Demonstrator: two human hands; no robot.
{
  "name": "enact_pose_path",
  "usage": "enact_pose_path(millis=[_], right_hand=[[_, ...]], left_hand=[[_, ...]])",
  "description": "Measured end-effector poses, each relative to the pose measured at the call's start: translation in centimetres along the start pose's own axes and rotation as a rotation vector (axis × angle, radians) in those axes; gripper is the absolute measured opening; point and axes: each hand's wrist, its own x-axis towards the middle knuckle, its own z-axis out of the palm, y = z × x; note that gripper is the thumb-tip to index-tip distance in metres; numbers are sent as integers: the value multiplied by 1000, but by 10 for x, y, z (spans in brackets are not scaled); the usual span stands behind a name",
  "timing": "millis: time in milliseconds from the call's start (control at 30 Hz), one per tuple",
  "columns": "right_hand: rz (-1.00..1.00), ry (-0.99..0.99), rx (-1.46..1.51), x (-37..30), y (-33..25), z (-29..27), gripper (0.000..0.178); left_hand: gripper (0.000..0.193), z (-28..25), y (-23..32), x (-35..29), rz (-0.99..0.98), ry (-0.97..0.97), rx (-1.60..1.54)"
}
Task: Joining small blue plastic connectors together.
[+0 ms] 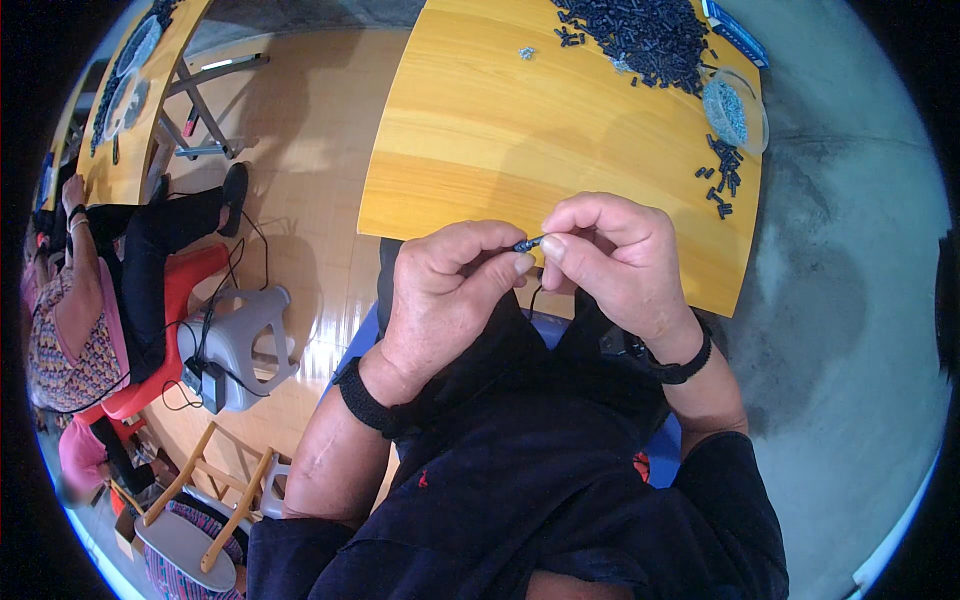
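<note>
Between the fingertips of both hands is a small dark cylindrical part, held just off the table's near edge above my lap. My left hand pinches one end with thumb and forefinger. At the other end, the thumb and forefinger of my right hand are closed; the fingertips cover much of the part. Its finer details are too small to make out. A large heap of short black cylindrical pieces lies at the table's far side, and a smaller scatter of them lies at the right edge.
A clear round container of small bluish pieces stands at the right edge of the yellow wooden table. Tiny silvery bits lie farther back, and a blue box is at the far right. People sit at left near a grey stool with cables.
</note>
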Motion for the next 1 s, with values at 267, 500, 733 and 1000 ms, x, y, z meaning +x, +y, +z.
enact_pose_path(millis=[267,500,733,1000], right_hand=[[5,-108,-26,3,-2,-3,6],[-3,-19,29,2,1,-2,5],[-45,-23,-9,1,0,-2,6],[-28,-35,10,2,1,-1,5]], left_hand=[[19,-3,2,2,68,-41,151],[14,1,-1,0,48,74,22],[16,-1,-1,1,78,8,60],[17,-1,5,1,91,-10,125]])
